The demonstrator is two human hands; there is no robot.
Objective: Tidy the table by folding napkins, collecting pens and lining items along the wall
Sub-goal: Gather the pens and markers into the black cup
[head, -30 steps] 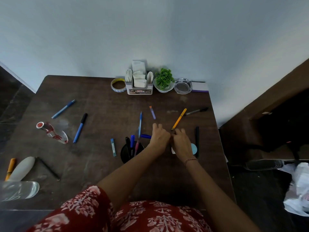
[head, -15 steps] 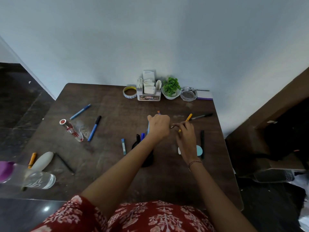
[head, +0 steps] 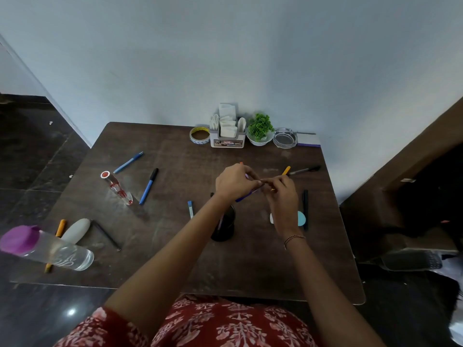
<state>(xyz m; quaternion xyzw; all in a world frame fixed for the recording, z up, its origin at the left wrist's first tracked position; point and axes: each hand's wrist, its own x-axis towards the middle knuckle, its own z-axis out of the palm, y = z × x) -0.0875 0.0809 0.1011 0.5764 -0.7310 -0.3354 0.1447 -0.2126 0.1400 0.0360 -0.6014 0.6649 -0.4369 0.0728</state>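
Change: your left hand (head: 233, 182) now grips a blue pen (head: 244, 197), raised off the counter (head: 175, 259) above the cup (head: 223, 229), mid-counter; your right hand (head: 283, 196) pinches its tip. Cup it next; other pens (head: 149, 186) lie near the left edge.

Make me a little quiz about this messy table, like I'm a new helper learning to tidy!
1. True or false: the plant stands against the wall.
2. Pick one: what sits just left of the napkin holder? A tape, B banana, C shoe.
3. Fill in: the left hand and right hand together hold a ____.

Key: 1 true. 2 A. 3 pen.
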